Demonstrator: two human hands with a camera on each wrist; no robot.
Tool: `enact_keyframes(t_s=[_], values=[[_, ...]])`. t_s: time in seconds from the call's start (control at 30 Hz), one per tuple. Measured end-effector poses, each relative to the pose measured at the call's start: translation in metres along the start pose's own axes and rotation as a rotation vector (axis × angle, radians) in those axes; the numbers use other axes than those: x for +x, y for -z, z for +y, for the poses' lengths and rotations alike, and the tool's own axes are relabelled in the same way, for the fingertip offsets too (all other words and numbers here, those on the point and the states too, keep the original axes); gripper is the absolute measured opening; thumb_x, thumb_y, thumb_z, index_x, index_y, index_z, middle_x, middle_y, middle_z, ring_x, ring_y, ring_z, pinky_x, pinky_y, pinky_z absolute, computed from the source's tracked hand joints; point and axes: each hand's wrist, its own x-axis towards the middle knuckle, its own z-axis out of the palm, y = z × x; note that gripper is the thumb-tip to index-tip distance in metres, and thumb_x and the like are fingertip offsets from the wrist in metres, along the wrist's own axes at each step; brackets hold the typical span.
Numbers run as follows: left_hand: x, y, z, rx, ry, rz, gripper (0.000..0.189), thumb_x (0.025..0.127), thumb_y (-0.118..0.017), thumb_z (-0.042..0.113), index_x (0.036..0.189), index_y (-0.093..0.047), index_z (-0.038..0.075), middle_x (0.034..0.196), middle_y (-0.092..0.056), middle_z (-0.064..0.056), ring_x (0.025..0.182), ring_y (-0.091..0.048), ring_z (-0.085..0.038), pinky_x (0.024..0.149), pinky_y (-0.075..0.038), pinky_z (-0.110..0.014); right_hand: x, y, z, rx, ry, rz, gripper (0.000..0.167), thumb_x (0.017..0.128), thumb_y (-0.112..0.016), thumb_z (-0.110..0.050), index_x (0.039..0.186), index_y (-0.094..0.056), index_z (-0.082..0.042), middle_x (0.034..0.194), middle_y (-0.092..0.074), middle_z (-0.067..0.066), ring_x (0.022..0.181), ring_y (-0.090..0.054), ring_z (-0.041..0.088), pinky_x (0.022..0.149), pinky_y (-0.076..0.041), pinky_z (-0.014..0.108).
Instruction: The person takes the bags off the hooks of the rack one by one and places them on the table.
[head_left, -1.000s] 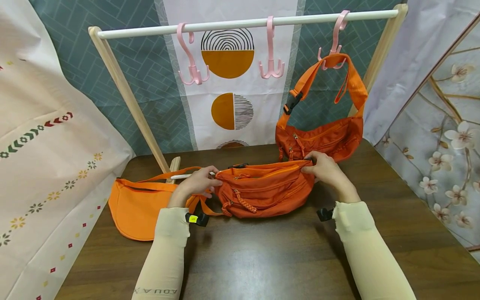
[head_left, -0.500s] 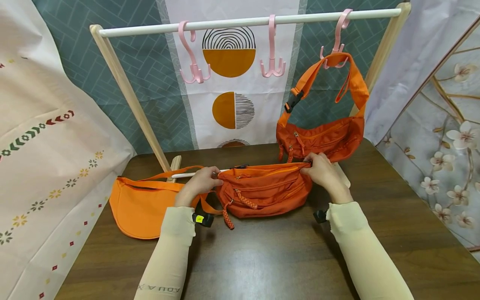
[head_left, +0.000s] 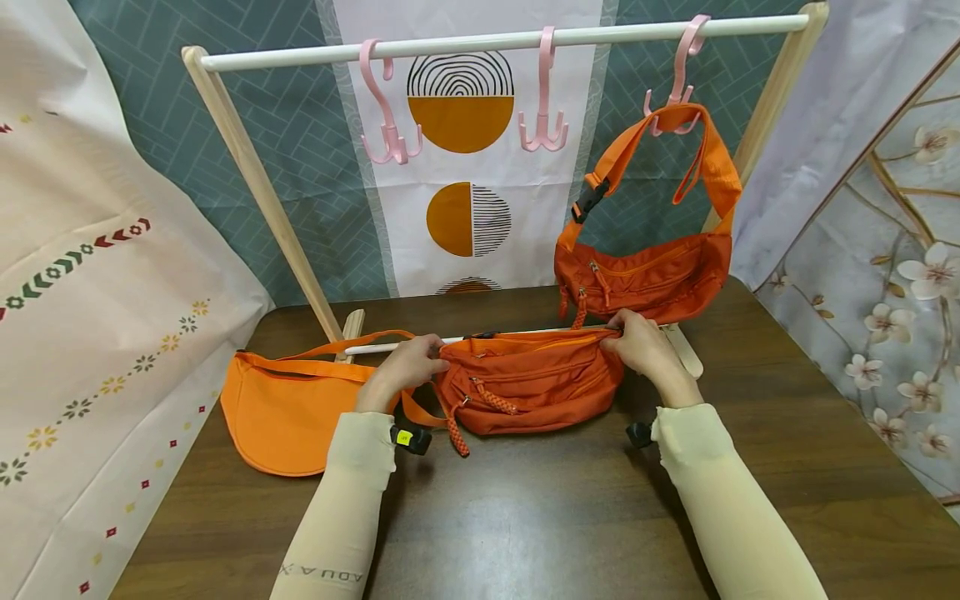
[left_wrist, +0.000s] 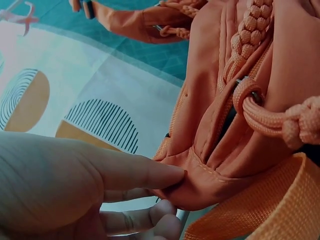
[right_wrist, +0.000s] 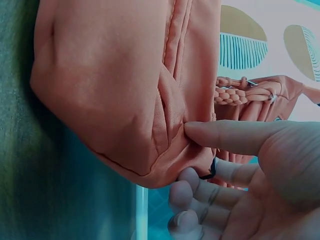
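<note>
Dark-orange bag (head_left: pixel 536 387) pinched at both ends, left hand (head_left: pixel 405 367) at 10 o'clock, right hand (head_left: pixel 643 346) at 2. Plain orange pouch (head_left: pixel 281 421) around 9.

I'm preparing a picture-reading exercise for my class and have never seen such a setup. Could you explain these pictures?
There is no machine here, only a person working bare-handed. The wide view is taken from the head; the two close-ups are taken from the left and right wrists. The left hand and right hand pinch opposite ends of a rust-orange waist bag with braided zipper pulls. A brighter orange bag lies on the wooden table to the left. Behind stands a rack whose white rail carries three pink hooks; a similar rust-orange bag hangs by its strap from the one on the right. Whether the held bag touches the table is hard to tell.
</note>
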Motion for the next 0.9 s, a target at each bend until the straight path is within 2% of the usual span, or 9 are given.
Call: enact_keyframes(t_s=[0.07, 0.27, 0.47, 0.57, 0.73, 0.9], values=[[0.000, 0.000, 0.001, 0.004, 0.002, -0.002, 0.038, 0.106, -0.061, 0.016, 0.140, -0.055, -0.002, 0.122, -0.063, -0.020, 0.088, -0.065, -0.026, 0.072, -0.053, -0.033, 0.001, 0.000, 0.002, 0.003, 0.000, -0.012, 0.040, 0.100, -0.065, -0.017, 0.132, -0.055, 0.005, 0.083, -0.064, 0.018, 0.048, -0.054, 0.022, 0.046, -0.047, 0.034], [0.001, -0.003, 0.001, 0.011, 0.020, -0.009, 0.041, 0.107, -0.060, 0.016, 0.143, -0.054, -0.002, 0.124, -0.064, -0.020, 0.085, -0.062, -0.024, 0.069, -0.050, -0.031, 0.003, -0.003, 0.006, 0.006, -0.004, -0.040, 0.042, 0.101, -0.062, -0.019, 0.136, -0.053, 0.004, 0.096, -0.065, 0.022, 0.051, -0.054, 0.023, 0.048, -0.048, 0.035], [0.005, -0.008, -0.002, 0.028, 0.014, 0.006, 0.035, 0.106, -0.060, 0.014, 0.138, -0.057, -0.001, 0.120, -0.066, -0.019, 0.079, -0.060, -0.022, 0.066, -0.047, -0.029, 0.007, -0.012, 0.012, -0.014, 0.014, -0.030, 0.040, 0.101, -0.061, -0.017, 0.135, -0.055, 0.004, 0.090, -0.064, 0.019, 0.049, -0.053, 0.021, 0.047, -0.048, 0.034], [0.008, -0.010, -0.004, 0.050, 0.002, 0.016, 0.035, 0.106, -0.061, 0.013, 0.137, -0.058, -0.002, 0.120, -0.066, -0.020, 0.081, -0.061, -0.023, 0.071, -0.051, -0.032, 0.008, -0.014, 0.014, -0.022, 0.017, -0.029, 0.040, 0.101, -0.061, -0.017, 0.135, -0.056, 0.004, 0.091, -0.065, 0.020, 0.049, -0.053, 0.021, 0.047, -0.048, 0.034], [0.010, -0.013, -0.005, 0.084, 0.004, 0.029, 0.038, 0.106, -0.061, 0.015, 0.139, -0.058, -0.002, 0.128, -0.065, -0.022, 0.098, -0.064, -0.028, 0.089, -0.055, -0.042, 0.008, -0.016, 0.016, -0.022, 0.026, -0.036, 0.042, 0.102, -0.060, -0.018, 0.138, -0.056, 0.004, 0.097, -0.065, 0.023, 0.050, -0.054, 0.022, 0.048, -0.047, 0.035], [0.011, -0.015, -0.005, 0.087, 0.017, 0.027, 0.038, 0.107, -0.060, 0.016, 0.141, -0.057, -0.001, 0.132, -0.064, -0.023, 0.107, -0.064, -0.031, 0.095, -0.054, -0.045, 0.008, -0.016, 0.016, -0.027, 0.028, -0.058, 0.044, 0.103, -0.058, -0.019, 0.141, -0.053, 0.003, 0.107, -0.064, 0.026, 0.051, -0.054, 0.022, 0.049, -0.047, 0.035]])
